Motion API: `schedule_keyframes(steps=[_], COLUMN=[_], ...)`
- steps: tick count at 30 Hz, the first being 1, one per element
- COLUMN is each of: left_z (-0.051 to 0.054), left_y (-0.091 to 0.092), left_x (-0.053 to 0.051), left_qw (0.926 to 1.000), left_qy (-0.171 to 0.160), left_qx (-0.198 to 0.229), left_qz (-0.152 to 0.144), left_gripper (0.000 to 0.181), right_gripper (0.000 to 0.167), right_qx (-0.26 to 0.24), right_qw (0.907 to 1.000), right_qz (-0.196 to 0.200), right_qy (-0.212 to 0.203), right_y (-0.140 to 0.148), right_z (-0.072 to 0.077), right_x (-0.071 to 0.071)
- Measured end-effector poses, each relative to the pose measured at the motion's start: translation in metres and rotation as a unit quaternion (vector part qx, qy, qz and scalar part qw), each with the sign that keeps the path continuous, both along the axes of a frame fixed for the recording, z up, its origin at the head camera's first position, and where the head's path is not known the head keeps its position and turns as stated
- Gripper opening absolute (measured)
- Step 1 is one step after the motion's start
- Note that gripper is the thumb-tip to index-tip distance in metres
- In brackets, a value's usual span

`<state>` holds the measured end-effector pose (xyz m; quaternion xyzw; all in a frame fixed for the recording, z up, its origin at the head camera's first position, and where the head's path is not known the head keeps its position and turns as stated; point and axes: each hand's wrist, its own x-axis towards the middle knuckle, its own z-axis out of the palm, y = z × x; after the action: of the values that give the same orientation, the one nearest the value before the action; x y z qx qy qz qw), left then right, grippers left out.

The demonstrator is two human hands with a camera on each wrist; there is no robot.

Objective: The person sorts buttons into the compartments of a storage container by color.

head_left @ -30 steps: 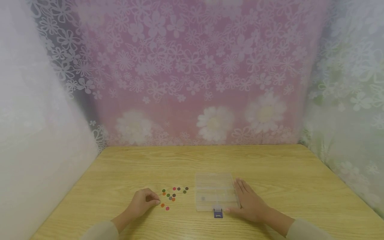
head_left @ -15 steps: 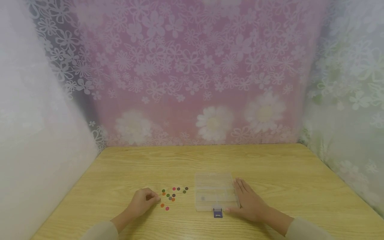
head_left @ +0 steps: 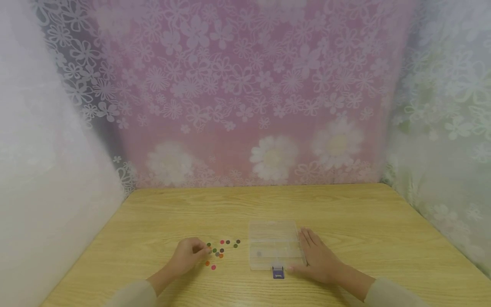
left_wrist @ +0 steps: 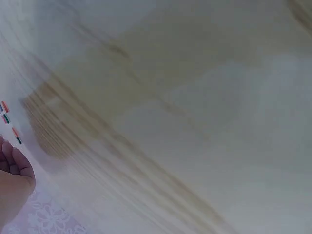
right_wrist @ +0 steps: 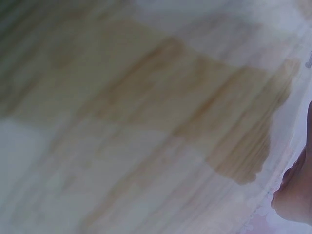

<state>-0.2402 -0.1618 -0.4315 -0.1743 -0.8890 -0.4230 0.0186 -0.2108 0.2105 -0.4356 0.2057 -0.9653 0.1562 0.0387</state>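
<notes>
Compared with half a second ago, the left hand (head_left: 186, 256) has slid a little forward and to the right, bringing its fingertips to the edge of the loose discs (head_left: 221, 250), while the right hand (head_left: 321, 260) and the box (head_left: 272, 234) show no clear change. On the left hand, thumb and forefinger come together at the tips, close beside a green disc (head_left: 209, 244); a small dark spot shows there, but I cannot tell whether a disc is pinched between them. The discs lie scattered on the wooden table (head_left: 245, 204) between the left hand and the box, in red, orange, green, grey and dark colours, with a pink disc (head_left: 213, 267) nearest the person. Clear and divided inside, the box sits on the table right of the discs, with a purple latch (head_left: 278, 273) on its near edge and one grey disc (head_left: 259, 253) inside, towards the near left corner. The right hand rests with straight fingers along the box's right side, its thumb by the near edge, so the two hands are well apart. Pale sleeves (head_left: 132, 294) cover both forearms, and flowered cloth (head_left: 245, 85) hangs behind the table
</notes>
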Motion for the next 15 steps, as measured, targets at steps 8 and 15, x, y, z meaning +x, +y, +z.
schedule_keyframes(steps=[8,15], left_z=[0.003,0.003], left_y=[0.011,0.018], left_x=[-0.002,-0.005], left_qw=[0.9997,0.9988], left_qy=[0.018,0.025], left_qx=[0.016,0.034], left_qz=[0.0,-0.023], left_gripper=[0.008,0.011], right_gripper=[0.103,0.102], right_qx=[0.0,0.004], right_qw=[1.0,1.0], right_qz=[0.0,0.003], right_qy=[0.002,0.005], right_y=[0.001,0.001], right_z=[-0.002,-0.003], right_x=[-0.001,-0.002])
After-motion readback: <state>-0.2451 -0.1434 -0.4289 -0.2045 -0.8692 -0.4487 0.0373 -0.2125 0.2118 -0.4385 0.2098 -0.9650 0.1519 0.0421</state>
